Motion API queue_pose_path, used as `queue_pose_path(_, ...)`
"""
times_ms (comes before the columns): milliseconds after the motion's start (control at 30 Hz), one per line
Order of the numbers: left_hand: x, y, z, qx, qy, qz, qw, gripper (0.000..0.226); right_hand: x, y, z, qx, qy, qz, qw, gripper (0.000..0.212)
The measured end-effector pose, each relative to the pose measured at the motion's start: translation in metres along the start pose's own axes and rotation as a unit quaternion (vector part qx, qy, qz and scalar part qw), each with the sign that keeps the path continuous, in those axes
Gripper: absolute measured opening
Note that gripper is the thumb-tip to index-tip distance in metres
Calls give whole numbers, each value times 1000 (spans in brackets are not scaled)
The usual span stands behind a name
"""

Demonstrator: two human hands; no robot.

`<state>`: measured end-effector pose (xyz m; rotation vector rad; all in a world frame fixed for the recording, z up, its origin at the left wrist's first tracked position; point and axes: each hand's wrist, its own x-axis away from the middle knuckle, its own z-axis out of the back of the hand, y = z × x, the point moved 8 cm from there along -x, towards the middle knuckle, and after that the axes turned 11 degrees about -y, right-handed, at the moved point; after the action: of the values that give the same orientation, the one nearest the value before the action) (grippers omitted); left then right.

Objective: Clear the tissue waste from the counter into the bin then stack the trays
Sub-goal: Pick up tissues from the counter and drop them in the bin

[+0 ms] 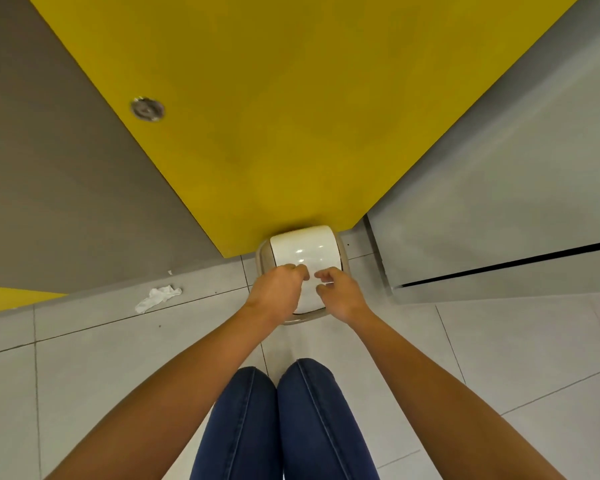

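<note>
A small beige bin with a glossy white swing lid (303, 251) stands on the floor against a yellow panel. Both hands hover over the near half of that lid. My left hand (278, 289) has its fingers curled, knuckles up, over the lid's left side. My right hand (336, 289) has its fingers bent, thumb and fingertips close together, over the lid's right side. I cannot tell whether either hand holds tissue. A crumpled white tissue (158, 297) lies on the floor tiles to the left of the bin. No trays are in view.
The yellow panel (291, 116) rises behind the bin, with a brown-grey wall and a round metal fitting (147, 109) to its left. A grey cabinet front (499, 202) stands at the right. My knees in blue jeans (284, 420) are below, over grey floor tiles.
</note>
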<state>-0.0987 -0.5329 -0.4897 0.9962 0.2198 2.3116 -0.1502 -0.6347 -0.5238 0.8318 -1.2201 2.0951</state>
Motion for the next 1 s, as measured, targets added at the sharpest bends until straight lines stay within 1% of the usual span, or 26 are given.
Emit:
queue_pose_path(100,38,8,45,19,28,11,999,36,38,-41,20,13,12,18,1000,32)
queue_pose_path(267,115,29,130,54,84,11,995,33,113,-122,56,13,25,74,997,28)
queue_pose_path(467,210,52,225,76,174,14,982,31,203,-218,94,45,50,166,984,26)
queue_pose_path(600,265,63,278,89,221,14,971,30,258,-278,110,62,77,245,964,21)
queue_pose_path(767,317,66,336,91,293,13,952,29,314,-348,130,42,121,336,933,17)
queue_pose_path(1000,366,53,384,91,367,28,925,31,356,-419,134,44,137,421,895,17)
